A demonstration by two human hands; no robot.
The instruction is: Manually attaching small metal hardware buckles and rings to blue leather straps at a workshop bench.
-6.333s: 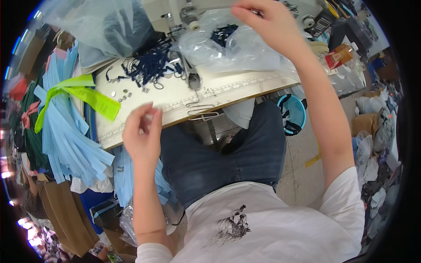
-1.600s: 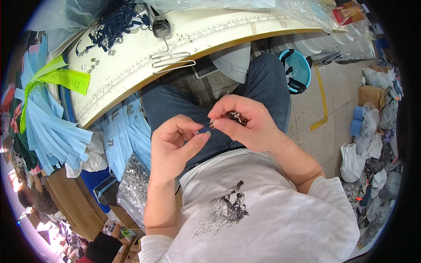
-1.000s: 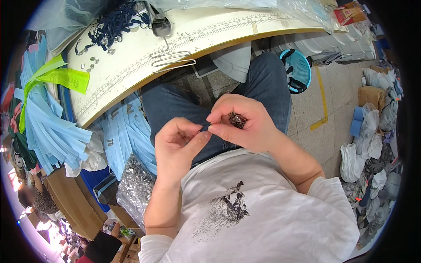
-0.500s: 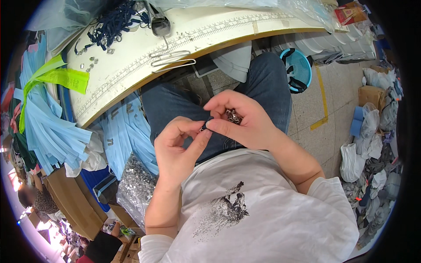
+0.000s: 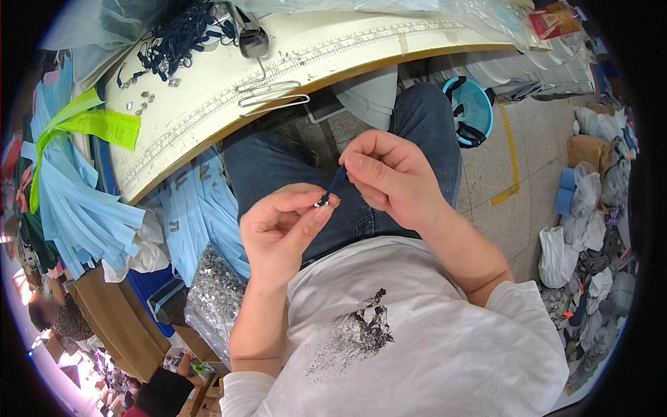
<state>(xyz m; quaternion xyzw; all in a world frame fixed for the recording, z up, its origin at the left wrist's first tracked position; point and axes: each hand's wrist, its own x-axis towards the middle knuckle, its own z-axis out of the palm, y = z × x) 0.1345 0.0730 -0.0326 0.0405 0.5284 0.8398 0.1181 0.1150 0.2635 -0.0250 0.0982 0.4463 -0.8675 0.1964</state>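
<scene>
Over my lap, a short navy cord [image 5: 337, 182] stretches between my two hands. My left hand [image 5: 276, 229] pinches a small shiny metal buckle [image 5: 320, 203] at the cord's lower end between thumb and forefinger. My right hand [image 5: 393, 182] grips the cord's upper end with thumb and fingertips. Its other fingers are curled, and the palm is turned out of sight, so I cannot tell what lies in it. On the white table, a heap of navy cords [image 5: 170, 48] lies at the far left, with several loose metal buckles [image 5: 144, 104] near it.
The curved table edge [image 5: 208, 139] with a printed ruler runs ahead of my knees. Bent metal wire [image 5: 274, 99] juts over it. Light blue strips [image 5: 83, 187] hang at left, above a clear bag of metal pieces [image 5: 215, 292]. A blue basket [image 5: 479, 104] stands on the floor.
My right hand has risen and turned palm inward, drawing the navy cord out from my left fingertips. The metal pieces seen in my right palm earlier are now hidden.
</scene>
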